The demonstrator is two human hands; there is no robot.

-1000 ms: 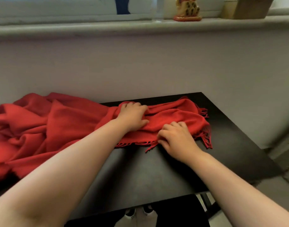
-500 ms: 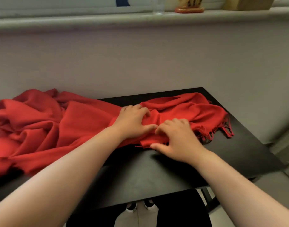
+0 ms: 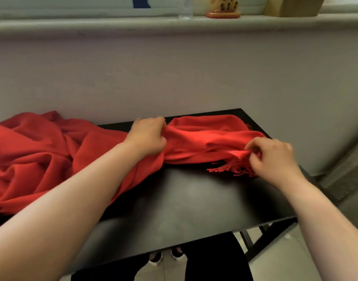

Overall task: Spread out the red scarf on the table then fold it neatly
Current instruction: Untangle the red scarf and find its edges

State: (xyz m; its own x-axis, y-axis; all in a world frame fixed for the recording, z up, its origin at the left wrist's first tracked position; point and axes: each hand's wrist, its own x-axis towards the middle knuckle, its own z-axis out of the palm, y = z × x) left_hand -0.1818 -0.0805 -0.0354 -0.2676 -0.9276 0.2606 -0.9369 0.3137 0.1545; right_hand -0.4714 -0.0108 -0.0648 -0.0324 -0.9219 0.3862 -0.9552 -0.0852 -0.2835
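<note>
Red scarf (image 3: 204, 138) lies bunched across the far part of the dark surface (image 3: 184, 199), its bulk heaped past the left edge. Left hand (image 3: 147, 136) grips a gathered fold mid-scarf. Right hand (image 3: 273, 157) pinches the fringed end near the right edge. Likely soft, light, limp; best taken at corners.

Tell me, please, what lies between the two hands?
In the head view, a bunched stretch of scarf spans from left hand to right hand.
</note>
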